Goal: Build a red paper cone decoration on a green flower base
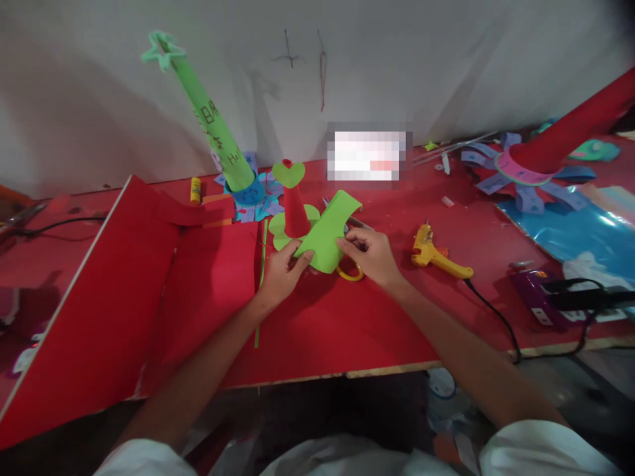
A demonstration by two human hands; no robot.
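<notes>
A curved piece of bright green paper is held above the red table between both hands. My left hand pinches its lower left corner between thumb and fingers. At its right edge, my right hand has its fingers curled, with the thumb and fingertips on the paper. Partly hidden under the paper lies a pair of scissors with a yellow handle. Just behind my left hand stands a red paper cone on a green petal-shaped base, topped by a green heart.
A yellow glue gun with a black cord lies to the right. A tall green paper tube leans at the back left, beside a glue stick. Folded red board rises at the left. A purple device sits near the right edge.
</notes>
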